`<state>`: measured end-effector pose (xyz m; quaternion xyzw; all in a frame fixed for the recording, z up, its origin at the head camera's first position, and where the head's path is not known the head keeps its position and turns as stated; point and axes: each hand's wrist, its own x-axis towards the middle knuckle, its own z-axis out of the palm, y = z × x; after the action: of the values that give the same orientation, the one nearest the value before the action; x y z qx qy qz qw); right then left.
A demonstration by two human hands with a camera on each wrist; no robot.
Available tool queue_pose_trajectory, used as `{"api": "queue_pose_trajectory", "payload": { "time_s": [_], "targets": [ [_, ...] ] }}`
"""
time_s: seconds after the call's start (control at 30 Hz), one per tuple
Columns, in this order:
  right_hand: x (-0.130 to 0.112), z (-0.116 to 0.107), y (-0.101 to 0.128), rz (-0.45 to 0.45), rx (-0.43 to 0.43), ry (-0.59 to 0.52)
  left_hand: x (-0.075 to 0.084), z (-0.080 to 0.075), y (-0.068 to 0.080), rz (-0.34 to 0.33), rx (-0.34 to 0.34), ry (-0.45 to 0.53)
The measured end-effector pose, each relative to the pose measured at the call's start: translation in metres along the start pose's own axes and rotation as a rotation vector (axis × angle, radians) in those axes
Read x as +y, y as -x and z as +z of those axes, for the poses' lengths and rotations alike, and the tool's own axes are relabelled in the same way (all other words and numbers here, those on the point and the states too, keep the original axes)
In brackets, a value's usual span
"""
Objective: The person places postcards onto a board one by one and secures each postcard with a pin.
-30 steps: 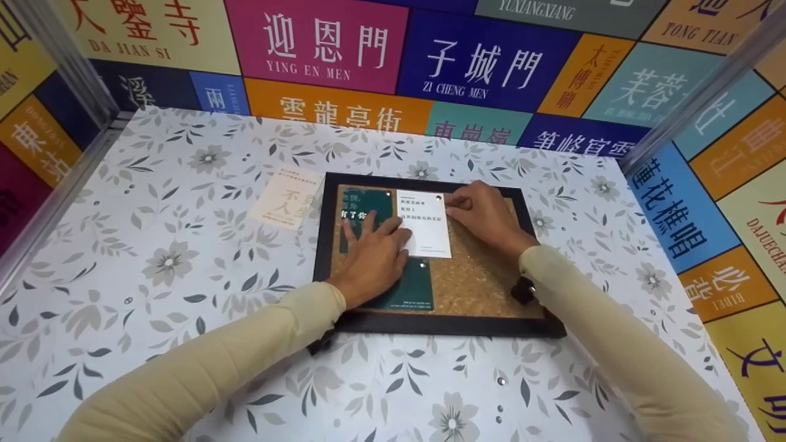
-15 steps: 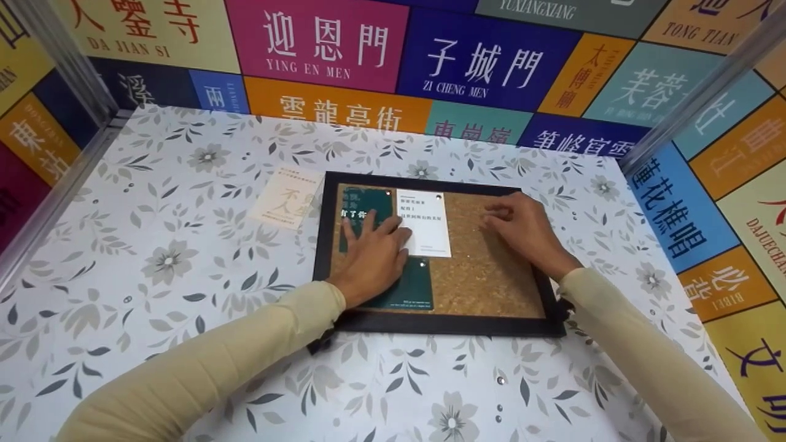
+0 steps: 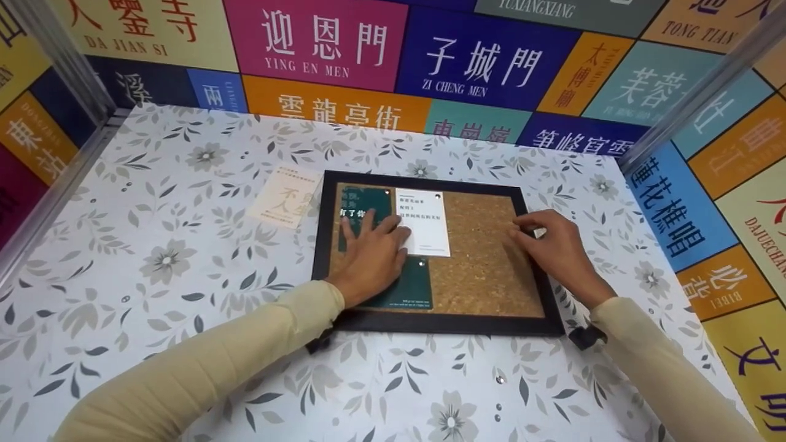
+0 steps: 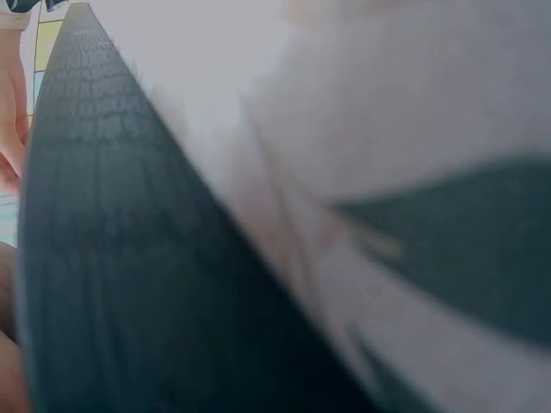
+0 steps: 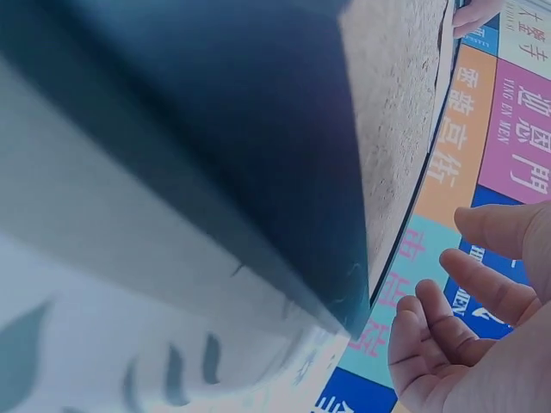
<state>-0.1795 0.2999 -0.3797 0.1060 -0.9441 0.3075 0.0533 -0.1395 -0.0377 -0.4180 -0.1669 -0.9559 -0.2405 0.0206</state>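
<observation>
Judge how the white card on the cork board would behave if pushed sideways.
The white card looks thin and flat, so probably light and floppy. A pin at its top and the left hand pressing its edge would likely make it pivot or buckle rather than slide across the cork board.

head cam looks down at cork board [image 3: 485, 264], wrist cams low, v. close, share its black frame [image 5: 258, 172]

free: bare cork [image 3: 485, 264] between hands | blocked: cards, frame [image 3: 442, 323], 3 booth walls

Rough cork board [image 3: 485, 270] in matt black frame [image 3: 442, 323]; smooth paper cards [image 3: 422, 222].
</observation>
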Motion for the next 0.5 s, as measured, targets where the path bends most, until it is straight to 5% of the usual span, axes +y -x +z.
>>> {"api": "queue_pose_trajectory", "payload": {
  "time_s": [0.5],
  "targets": [
    [0.014, -0.022, 0.038, 0.185, -0.059, -0.048, 0.0, -0.002, 0.001, 0.007, 0.002, 0.035]
  ]
}}
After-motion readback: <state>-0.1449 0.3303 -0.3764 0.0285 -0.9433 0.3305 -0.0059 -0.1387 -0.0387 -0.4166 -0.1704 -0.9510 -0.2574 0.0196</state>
